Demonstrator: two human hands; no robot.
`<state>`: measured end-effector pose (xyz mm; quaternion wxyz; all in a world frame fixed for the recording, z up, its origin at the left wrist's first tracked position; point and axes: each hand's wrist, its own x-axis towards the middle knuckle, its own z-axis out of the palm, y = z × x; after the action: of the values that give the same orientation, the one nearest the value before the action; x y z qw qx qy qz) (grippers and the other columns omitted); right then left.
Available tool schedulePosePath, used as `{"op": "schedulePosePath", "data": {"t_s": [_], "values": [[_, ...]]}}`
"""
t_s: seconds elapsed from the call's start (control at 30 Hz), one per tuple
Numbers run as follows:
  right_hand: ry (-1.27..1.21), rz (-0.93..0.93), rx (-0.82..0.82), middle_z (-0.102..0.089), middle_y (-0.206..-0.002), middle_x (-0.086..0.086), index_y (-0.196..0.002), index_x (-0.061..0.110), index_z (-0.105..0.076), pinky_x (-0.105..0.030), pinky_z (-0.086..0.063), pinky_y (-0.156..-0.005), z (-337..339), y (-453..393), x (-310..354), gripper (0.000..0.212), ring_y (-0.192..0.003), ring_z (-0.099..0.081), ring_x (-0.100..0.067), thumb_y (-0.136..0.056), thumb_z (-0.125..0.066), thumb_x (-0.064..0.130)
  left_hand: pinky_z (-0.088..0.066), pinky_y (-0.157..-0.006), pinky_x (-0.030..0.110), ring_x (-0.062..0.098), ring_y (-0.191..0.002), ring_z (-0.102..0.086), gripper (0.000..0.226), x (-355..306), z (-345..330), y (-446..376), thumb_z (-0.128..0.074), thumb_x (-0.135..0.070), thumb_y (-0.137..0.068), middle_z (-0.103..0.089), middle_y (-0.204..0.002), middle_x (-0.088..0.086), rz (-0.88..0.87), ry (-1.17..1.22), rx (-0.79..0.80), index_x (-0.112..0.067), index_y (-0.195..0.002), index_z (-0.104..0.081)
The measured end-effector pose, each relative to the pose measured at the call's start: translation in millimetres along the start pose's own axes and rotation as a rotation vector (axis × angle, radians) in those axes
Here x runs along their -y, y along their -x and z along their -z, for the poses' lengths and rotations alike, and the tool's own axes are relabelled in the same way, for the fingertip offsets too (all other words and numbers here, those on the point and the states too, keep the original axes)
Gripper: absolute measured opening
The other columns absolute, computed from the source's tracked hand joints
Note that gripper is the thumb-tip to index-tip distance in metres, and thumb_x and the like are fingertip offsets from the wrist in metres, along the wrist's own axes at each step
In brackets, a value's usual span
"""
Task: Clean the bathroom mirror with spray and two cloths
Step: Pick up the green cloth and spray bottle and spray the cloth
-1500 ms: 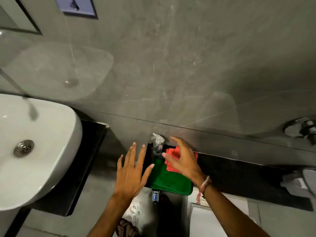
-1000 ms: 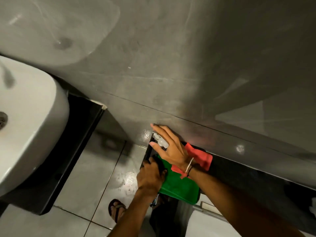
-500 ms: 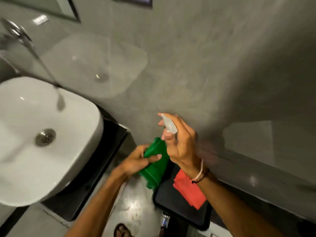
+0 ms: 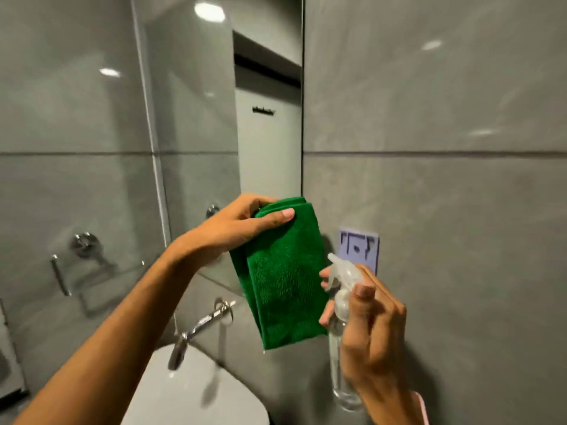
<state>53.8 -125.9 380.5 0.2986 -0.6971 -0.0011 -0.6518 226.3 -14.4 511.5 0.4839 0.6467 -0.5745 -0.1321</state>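
Left hand [image 4: 233, 225] pinching top of folded green cloth [image 4: 283, 277], hanging before mirror [image 4: 190, 118]. Right hand [image 4: 372, 335] closed around clear spray bottle [image 4: 339, 305], nozzle beside cloth

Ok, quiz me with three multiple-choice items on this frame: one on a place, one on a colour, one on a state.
1. Where is the mirror?
A. On the wall above the tap
B. On the floor
C. Right of the purple plate

2. What colour is the cloth in the left hand?
A. Red
B. Green
C. White

3. What is the right hand doing?
A. Hanging open
B. Gripping the spray bottle
C. Turning the tap

Key:
1 A: the mirror hangs above the tap.
2 B: the folded cloth is green.
3 B: the fingers wrap the bottle, thumb by its head.
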Motion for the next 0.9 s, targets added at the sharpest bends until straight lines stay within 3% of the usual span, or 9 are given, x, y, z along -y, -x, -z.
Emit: {"op": "schedulePosePath", "data": {"t_s": [0.13, 0.23, 0.27, 0.37, 0.4, 0.47, 0.57, 0.73, 0.9], "values": [[0.047, 0.056, 0.001, -0.063, -0.056, -0.002, -0.08, 0.012, -0.073, -0.014, -0.049, -0.056, -11.6, -31.1, 20.4, 0.079, -0.056, -0.064, -0.007, -0.107, -0.016, 0.061, -0.059, -0.073, 0.026, 0.018, -0.085, -0.072, 0.031, -27.9, 20.4, -5.5, -0.06, -0.033, -0.098, -0.078, -0.099, 0.014, -0.054, -0.065, 0.013, -0.007, -0.109, -0.073], [0.104, 0.033, 0.042, -0.062, -0.051, -0.003, -0.066, 0.009, -0.068, -0.028, -0.051, -0.048, -18.3, -43.1, 27.6, 0.09, -0.05, -0.064, -0.012, -0.102, -0.011, 0.069, -0.058, -0.079, 0.035, 0.024, -0.087, -0.071, 0.032, -37.8, 23.5, -6.9, -0.058, -0.029, -0.1, -0.075, -0.103, 0.02, -0.057, -0.102, 0.038, -0.002, -0.111, -0.07], [0.133, 0.039, 0.041, -0.062, -0.053, -0.001, -0.067, 0.01, -0.069, -0.031, -0.051, -0.046, -18.5, -43.9, 29.7, 0.089, -0.048, -0.063, -0.013, -0.102, -0.011, 0.069, -0.059, -0.078, 0.035, 0.026, -0.088, -0.07, 0.032, -40.2, 23.6, -7.1, -0.057, -0.028, -0.1, -0.075, -0.104, 0.021, -0.064, -0.109, 0.049, -0.001, -0.111, -0.07], [0.184, 0.089, 0.035, -0.056, -0.064, 0.008, -0.079, 0.015, -0.071, -0.017, -0.045, -0.051, -18.9, -39.4, 25.6, 0.078, -0.056, -0.059, -0.007, -0.106, -0.016, 0.064, -0.059, -0.073, 0.028, 0.023, -0.086, -0.071, 0.029, -41.3, 25.1, -6.4, -0.057, -0.028, -0.1, -0.076, -0.101, 0.02, -0.066, -0.117, 0.065, -0.004, -0.106, -0.071], [0.193, 0.071, 0.05, -0.055, -0.063, 0.008, -0.079, 0.018, -0.071, -0.019, -0.048, -0.052, -17.3, -36.3, 22.6, 0.076, -0.056, -0.059, -0.006, -0.105, -0.017, 0.065, -0.059, -0.074, 0.029, 0.022, -0.085, -0.072, 0.027, -40.7, 25.3, -5.4, -0.057, -0.029, -0.1, -0.076, -0.098, 0.016, -0.069, -0.109, 0.068, -0.007, -0.104, -0.072], [0.173, -0.005, 0.081, -0.06, -0.061, 0.005, -0.074, 0.021, -0.068, -0.035, -0.054, -0.05, -13.7, -28.8, 18.5, 0.075, -0.053, -0.062, -0.008, -0.103, -0.018, 0.069, -0.058, -0.08, 0.037, 0.024, -0.087, -0.071, 0.026, -37.8, 25.3, -4.8, -0.058, -0.03, -0.099, -0.076, -0.1, 0.018, -0.073, -0.096, 0.066, -0.008, -0.102, -0.073], [0.244, 0.045, 0.084, -0.062, -0.066, 0.004, -0.077, 0.022, -0.068, -0.029, -0.049, -0.05, -4.8, -12.2, 11.6, 0.071, -0.056, -0.059, -0.009, -0.105, -0.019, 0.064, -0.056, -0.089, 0.046, 0.028, -0.09, -0.07, 0.034, -33.1, 23.0, -7.7, -0.06, -0.032, -0.098, -0.072, -0.111, 0.029, -0.08, -0.077, 0.054, -0.002, -0.107, -0.071], [0.236, -0.053, 0.154, -0.061, -0.059, -0.004, -0.072, 0.014, -0.066, -0.037, -0.05, -0.047, 9.8, 12.8, 7.0, 0.077, -0.048, -0.06, -0.015, -0.103, -0.02, 0.069, -0.06, -0.067, 0.021, 0.014, -0.078, -0.073, 0.025, -25.7, 13.6, -16.0, -0.062, -0.033, -0.096, -0.078, -0.089, 0.003, -0.087, 0.002, 0.064, -0.013, -0.099, -0.076], [0.329, -0.132, 0.262, -0.058, -0.055, -0.004, -0.081, 0.005, -0.076, -0.043, -0.048, -0.056, 35.9, 41.9, 8.9, 0.089, -0.051, -0.06, -0.021, -0.096, -0.028, 0.079, -0.058, -0.061, 0.018, 0.011, -0.073, -0.074, 0.024, -15.4, -5.6, -21.9, -0.063, -0.034, -0.096, -0.079, -0.084, -0.001, -0.108, 0.045, 0.111, -0.015, -0.096, -0.077]]}}
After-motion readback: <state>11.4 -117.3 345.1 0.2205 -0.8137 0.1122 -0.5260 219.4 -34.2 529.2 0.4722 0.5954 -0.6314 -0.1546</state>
